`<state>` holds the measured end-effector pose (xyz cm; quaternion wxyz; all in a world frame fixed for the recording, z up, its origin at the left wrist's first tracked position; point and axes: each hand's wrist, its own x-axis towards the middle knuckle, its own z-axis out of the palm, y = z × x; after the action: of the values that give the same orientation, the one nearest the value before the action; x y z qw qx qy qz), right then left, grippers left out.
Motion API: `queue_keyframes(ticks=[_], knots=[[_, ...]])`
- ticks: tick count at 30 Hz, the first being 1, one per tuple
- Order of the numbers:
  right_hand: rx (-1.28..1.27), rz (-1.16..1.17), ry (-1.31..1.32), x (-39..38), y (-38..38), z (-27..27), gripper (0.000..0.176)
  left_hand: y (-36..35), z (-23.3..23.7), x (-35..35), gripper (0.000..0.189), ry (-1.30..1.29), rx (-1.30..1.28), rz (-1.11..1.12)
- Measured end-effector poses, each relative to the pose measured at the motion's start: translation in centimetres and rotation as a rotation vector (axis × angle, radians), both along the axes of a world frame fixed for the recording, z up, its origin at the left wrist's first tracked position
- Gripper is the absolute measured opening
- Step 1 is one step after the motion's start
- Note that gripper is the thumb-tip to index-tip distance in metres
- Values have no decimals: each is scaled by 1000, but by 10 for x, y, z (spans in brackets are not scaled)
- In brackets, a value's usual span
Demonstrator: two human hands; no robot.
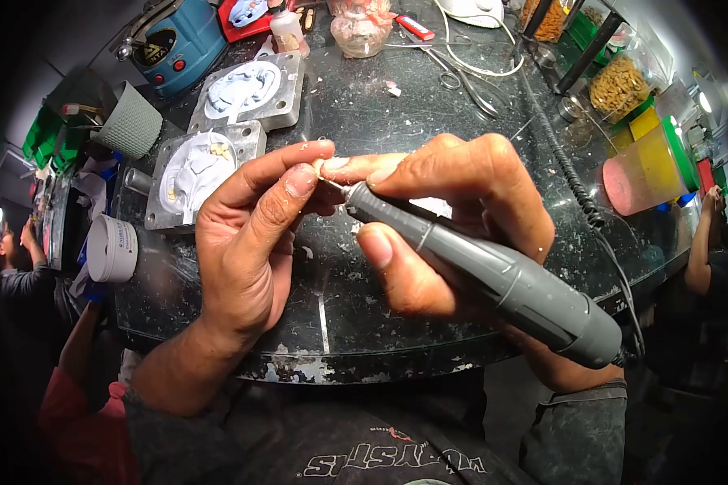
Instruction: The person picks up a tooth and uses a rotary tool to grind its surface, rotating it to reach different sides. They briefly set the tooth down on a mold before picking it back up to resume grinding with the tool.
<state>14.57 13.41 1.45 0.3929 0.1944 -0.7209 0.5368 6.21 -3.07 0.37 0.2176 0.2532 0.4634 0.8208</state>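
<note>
My right hand point(481, 186) grips a grey rotary handpiece point(501, 279), slanted with its thin bur pointing up and left. In the thumb and fingertips of my left hand point(247, 214) is a small cream-coloured piece point(319, 167), perhaps a denture tooth, mostly hidden by the fingers. The bur tip meets or nearly meets this piece; contact cannot be told. White dust flecks the fingertips. Beside my left hand lies a metal denture flask half point(160, 212) with white plaster and a few cream teeth point(220, 149). Behind it sits another flask half point(289, 101) with a bluish-white mould.
The handpiece's coiled cord point(570, 162) runs along the right. Scissor-like metal tools point(469, 85), a glass jar point(361, 36) and a bottle point(285, 28) stand at the back. At right is a tub of pink powder point(643, 174); at left, a white tub point(112, 249). Other people are at both sides.
</note>
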Motion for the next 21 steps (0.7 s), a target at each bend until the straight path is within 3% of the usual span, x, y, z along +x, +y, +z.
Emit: queue_keyframes(ticks=[2,5,8,10,16,21], knots=[[90,54,-98,0,0,0,33,0,2,1,26,8,5,-8],[-98,-86,128,-11,-8,-8,28,-1,3,4,27,16,8,-11],[-129,-80,92,-5,-5,-2,28,-3,2,1,28,44,5,-12],[55,65,-102,4,4,6,31,-4,0,0,28,71,4,-18],[47,75,-188,9,3,9,32,-7,-1,-1,33,90,-3,-52],[35,70,-202,10,2,11,31,-5,0,-2,26,64,46,-49]])
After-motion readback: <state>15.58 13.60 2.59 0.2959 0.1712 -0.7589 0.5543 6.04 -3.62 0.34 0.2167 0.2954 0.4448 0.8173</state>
